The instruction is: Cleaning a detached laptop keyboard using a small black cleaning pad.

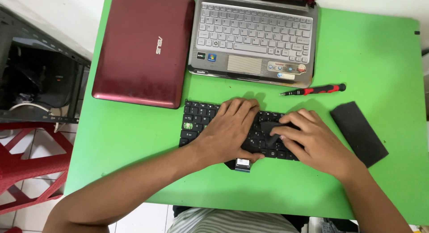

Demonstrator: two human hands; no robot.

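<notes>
Loose black keyboard (203,121) lies at frame centre on the green table (366,54). Left hand (230,130) rests flat on its middle, fingers spread, gripping nothing. Right hand (310,139) presses its right part, fingertips pinched narrow on a key. Screwdriver (315,89) and dark foam pad (359,132) to the right, open laptop (254,36) above, closed red laptop (143,47) upper left. Bare table lower left.

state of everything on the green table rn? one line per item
closed red laptop: lid shut, lying flat.
open laptop: lid up, keyboard exposed, screen out of view.
loose black keyboard: detached, flat on the green table, under both hands.
left hand: palm down on the keyboard.
right hand: fingertips pressing on the keys.
screwdriver: lying free, untouched.
black pad: flat, untouched.
</notes>
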